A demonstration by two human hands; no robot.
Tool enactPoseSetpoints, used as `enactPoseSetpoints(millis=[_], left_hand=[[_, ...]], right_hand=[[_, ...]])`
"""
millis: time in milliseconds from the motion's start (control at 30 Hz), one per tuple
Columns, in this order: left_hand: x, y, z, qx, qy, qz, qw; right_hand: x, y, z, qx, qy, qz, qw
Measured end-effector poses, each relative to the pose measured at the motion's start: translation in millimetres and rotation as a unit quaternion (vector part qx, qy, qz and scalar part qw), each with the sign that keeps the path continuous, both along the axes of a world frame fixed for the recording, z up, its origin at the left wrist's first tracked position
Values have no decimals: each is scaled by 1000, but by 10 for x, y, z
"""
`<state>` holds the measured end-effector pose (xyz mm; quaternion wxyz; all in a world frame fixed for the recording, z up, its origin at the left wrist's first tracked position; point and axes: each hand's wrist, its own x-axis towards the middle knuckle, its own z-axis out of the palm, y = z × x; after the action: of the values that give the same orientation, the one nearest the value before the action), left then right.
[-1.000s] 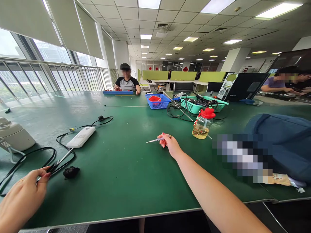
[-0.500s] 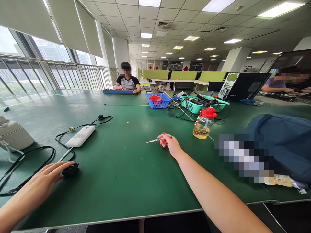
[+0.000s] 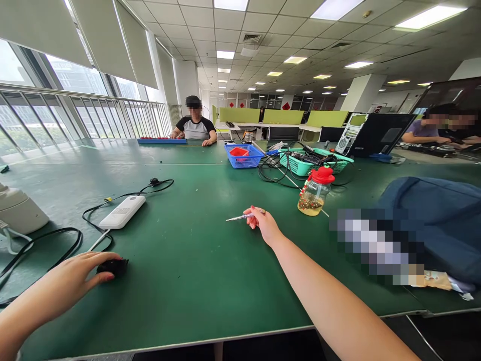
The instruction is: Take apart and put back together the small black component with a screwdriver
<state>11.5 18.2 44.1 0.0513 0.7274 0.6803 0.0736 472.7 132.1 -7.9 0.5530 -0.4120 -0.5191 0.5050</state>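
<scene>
My left hand (image 3: 77,273) is closed around a small black block-like object (image 3: 117,267) on the table at the lower left. Its thumb lies along the near side and the fingers reach over the far side; what exactly the object is, I cannot make out. Near the middle of the view, my right hand (image 3: 263,225) pinches a slim screwdriver (image 3: 236,218) with a clear handle. The thin metal shaft points left, just over the green table (image 3: 195,286). Part of the handle is hidden in the fingers.
Left: a white power strip (image 3: 123,211) and black cable (image 3: 67,250). Right: a red-lidded bottle (image 3: 315,193) and dark blue backpack (image 3: 439,215). Farther back: a blue basket (image 3: 244,161), a green basket (image 3: 300,168) with cables, and a person (image 3: 195,125) beside a blue tray (image 3: 161,141).
My left hand has shifted right, its thumb now along the black object's near side, and the object has moved slightly right. Across the table, the blue tray has slid left. My right hand holds still.
</scene>
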Motion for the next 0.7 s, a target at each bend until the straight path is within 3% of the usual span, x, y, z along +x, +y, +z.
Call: enactPoseSetpoints(millis=[167,267,367,467,567,700], left_hand=[[898,325,457,27,26,-81,996],[1546,608,524,31,32,-182,982],[2092,895,396,29,45,-227,972],[2414,1099,148,51,45,-242,968],[2477,1199,-110,75,-6,-212,974],[2325,1266,-324,55,-137,-189,971]], right_hand=[[-28,-16,19,6,-12,-42,999],[-59,-42,11,15,-49,-46,998],[-85,-84,14,40,-99,-52,993],[-101,-128,48,80,-148,-72,983],[-118,-166,106,151,-190,-100,965],[-151,-244,194,222,-223,-93,944]])
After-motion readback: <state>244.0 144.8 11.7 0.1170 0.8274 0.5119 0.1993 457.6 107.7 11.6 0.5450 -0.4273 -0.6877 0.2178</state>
